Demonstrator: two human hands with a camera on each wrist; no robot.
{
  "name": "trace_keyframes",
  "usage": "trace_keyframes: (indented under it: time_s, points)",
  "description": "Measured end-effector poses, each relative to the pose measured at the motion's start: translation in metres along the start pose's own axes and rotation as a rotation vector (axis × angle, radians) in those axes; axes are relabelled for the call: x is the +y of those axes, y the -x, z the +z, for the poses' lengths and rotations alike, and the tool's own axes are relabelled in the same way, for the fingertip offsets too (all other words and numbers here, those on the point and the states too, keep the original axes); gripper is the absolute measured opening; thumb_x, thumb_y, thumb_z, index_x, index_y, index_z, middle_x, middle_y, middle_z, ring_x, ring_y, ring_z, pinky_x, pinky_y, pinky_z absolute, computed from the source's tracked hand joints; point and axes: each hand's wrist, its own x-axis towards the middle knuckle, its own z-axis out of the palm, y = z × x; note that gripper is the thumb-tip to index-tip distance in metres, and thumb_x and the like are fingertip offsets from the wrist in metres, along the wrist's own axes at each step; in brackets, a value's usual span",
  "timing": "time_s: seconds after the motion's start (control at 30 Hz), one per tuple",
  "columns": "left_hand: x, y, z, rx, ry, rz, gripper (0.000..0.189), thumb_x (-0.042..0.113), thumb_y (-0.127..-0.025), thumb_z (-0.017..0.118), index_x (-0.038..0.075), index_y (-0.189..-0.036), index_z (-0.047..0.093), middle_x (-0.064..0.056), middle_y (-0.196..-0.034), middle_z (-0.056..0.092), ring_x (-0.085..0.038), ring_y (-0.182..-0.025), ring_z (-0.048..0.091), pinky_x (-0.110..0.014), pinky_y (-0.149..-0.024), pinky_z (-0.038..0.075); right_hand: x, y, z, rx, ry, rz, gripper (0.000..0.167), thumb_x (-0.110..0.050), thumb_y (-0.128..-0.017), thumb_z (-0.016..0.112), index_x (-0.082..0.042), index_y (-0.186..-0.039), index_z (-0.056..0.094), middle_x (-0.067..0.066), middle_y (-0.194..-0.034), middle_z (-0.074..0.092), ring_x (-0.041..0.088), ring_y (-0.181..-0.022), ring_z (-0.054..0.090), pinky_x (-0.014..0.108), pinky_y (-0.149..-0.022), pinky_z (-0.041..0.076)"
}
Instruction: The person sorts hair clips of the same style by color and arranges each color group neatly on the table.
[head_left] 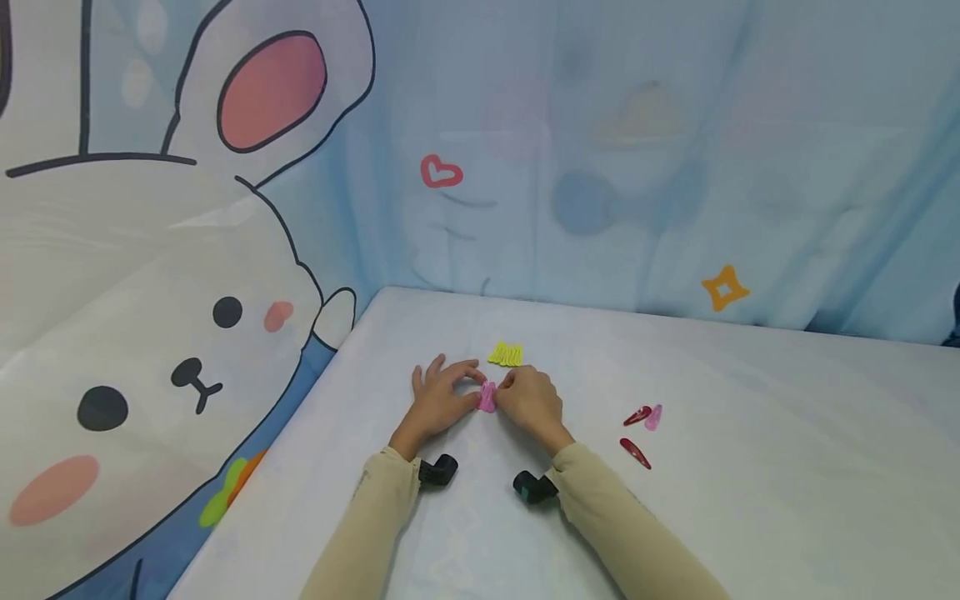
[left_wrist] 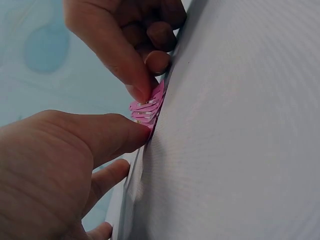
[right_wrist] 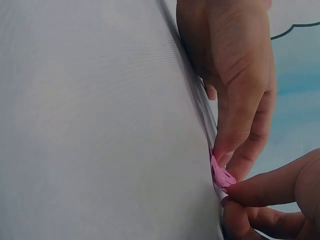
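A small bunch of pink snap hair clips (head_left: 487, 397) lies between the two hands on the white table, its clips side by side. From the left, my left hand (head_left: 442, 402) holds the bunch between thumb and index finger, the other fingers spread. On the opposite side my right hand (head_left: 534, 403) pinches the bunch with thumb and forefinger, its remaining fingers curled in. In the left wrist view the pink clips (left_wrist: 149, 107) overlap in a row between both thumbs. Fingers cover part of the clips (right_wrist: 221, 174) in the right wrist view.
A row of yellow hair clips (head_left: 506, 354) lies just beyond the hands. Off to the right are two red clips, one upper (head_left: 637, 415) and one lower (head_left: 636, 452), and a single pink clip (head_left: 654, 417). A printed curtain (head_left: 600, 167) hangs behind the white table (head_left: 750, 500).
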Motion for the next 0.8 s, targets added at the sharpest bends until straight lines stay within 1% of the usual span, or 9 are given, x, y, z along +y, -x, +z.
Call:
trace_keyframes:
  time_s: [0.1, 0.17, 0.3, 0.4, 0.47, 0.57, 0.63, 0.7, 0.8]
  points:
    - [0.0, 0.0, 0.0, -0.006, 0.001, 0.011, 0.022, 0.014, -0.095, 0.071, 0.013, -0.116, 0.074, -0.011, -0.156, 0.057, -0.049, -0.158, 0.018, -0.071, -0.12, -0.008, 0.001, 0.0, 0.0, 0.004, 0.016, 0.007, 0.009, -0.011, -0.09, 0.073, -0.005, -0.083, 0.073, 0.003, -0.071, 0.062, 0.017, -0.062, 0.054, 0.032, -0.054, 0.04]
    - [0.0, 0.0, 0.0, -0.006, -0.001, 0.016, 0.021, 0.014, -0.095, 0.071, 0.014, -0.117, 0.075, -0.011, -0.156, 0.057, -0.049, -0.158, 0.017, -0.071, -0.119, -0.008, 0.001, 0.0, 0.0, 0.004, 0.022, -0.003, 0.01, -0.011, -0.089, 0.073, -0.006, -0.081, 0.071, 0.002, -0.07, 0.06, 0.017, -0.061, 0.053, 0.032, -0.053, 0.039]
    - [0.0, 0.0, 0.0, -0.005, -0.002, 0.021, 0.021, 0.014, -0.096, 0.071, 0.014, -0.117, 0.075, -0.01, -0.156, 0.057, -0.049, -0.158, 0.017, -0.071, -0.119, -0.009, 0.006, -0.001, -0.002, -0.004, -0.007, -0.034, 0.011, -0.011, -0.088, 0.073, -0.007, -0.078, 0.07, 0.002, -0.069, 0.061, 0.017, -0.062, 0.053, 0.031, -0.054, 0.039]
    - [0.001, 0.001, 0.0, -0.013, -0.001, 0.022, 0.021, 0.014, -0.096, 0.071, 0.013, -0.117, 0.075, -0.011, -0.157, 0.056, -0.049, -0.158, 0.017, -0.071, -0.12, -0.009, 0.011, -0.001, -0.007, -0.034, -0.085, -0.061, 0.012, -0.011, -0.092, 0.072, -0.004, -0.082, 0.074, 0.003, -0.073, 0.063, 0.017, -0.068, 0.054, 0.03, -0.058, 0.041]
    - [0.002, 0.002, 0.0, -0.023, -0.006, 0.019, 0.021, 0.015, -0.097, 0.071, 0.014, -0.117, 0.074, -0.011, -0.157, 0.056, -0.049, -0.158, 0.017, -0.071, -0.12, -0.008, 0.016, 0.0, -0.014, -0.088, -0.175, -0.069, 0.014, -0.012, -0.096, 0.07, -0.001, -0.09, 0.077, 0.004, -0.077, 0.064, 0.017, -0.07, 0.054, 0.029, -0.061, 0.042]
    - [0.003, 0.002, 0.001, -0.035, -0.016, 0.002, 0.021, 0.016, -0.098, 0.07, 0.014, -0.118, 0.074, -0.01, -0.158, 0.055, -0.048, -0.159, 0.016, -0.07, -0.12, -0.009, 0.027, 0.002, -0.031, -0.184, -0.328, -0.074, 0.022, -0.016, -0.103, 0.066, 0.002, -0.106, 0.078, 0.008, -0.085, 0.067, 0.018, -0.073, 0.054, 0.029, -0.064, 0.044]
    - [0.004, 0.001, 0.001, -0.04, -0.019, -0.008, 0.021, 0.016, -0.099, 0.07, 0.015, -0.119, 0.074, -0.009, -0.159, 0.054, -0.047, -0.159, 0.015, -0.069, -0.121, -0.01, 0.034, 0.005, -0.048, -0.225, -0.381, -0.084, 0.027, -0.019, -0.106, 0.064, 0.003, -0.115, 0.076, 0.013, -0.093, 0.069, 0.02, -0.076, 0.056, 0.03, -0.066, 0.046]
    - [0.005, 0.001, 0.0, -0.04, -0.017, -0.017, 0.021, 0.016, -0.099, 0.07, 0.015, -0.12, 0.075, -0.008, -0.159, 0.054, -0.046, -0.16, 0.014, -0.067, -0.121, -0.011, 0.044, 0.006, -0.069, -0.233, -0.397, -0.11, 0.03, -0.019, -0.108, 0.062, 0.005, -0.123, 0.073, 0.016, -0.101, 0.071, 0.022, -0.08, 0.058, 0.03, -0.068, 0.048]
    - [0.006, 0.003, -0.002, -0.032, -0.004, -0.028, 0.021, 0.016, -0.099, 0.07, 0.015, -0.119, 0.075, -0.008, -0.159, 0.054, -0.045, -0.16, 0.013, -0.067, -0.121, -0.012, 0.059, 0.01, -0.105, -0.189, -0.38, -0.144, 0.032, -0.018, -0.109, 0.06, 0.006, -0.126, 0.071, 0.02, -0.109, 0.071, 0.025, -0.086, 0.063, 0.031, -0.071, 0.051]
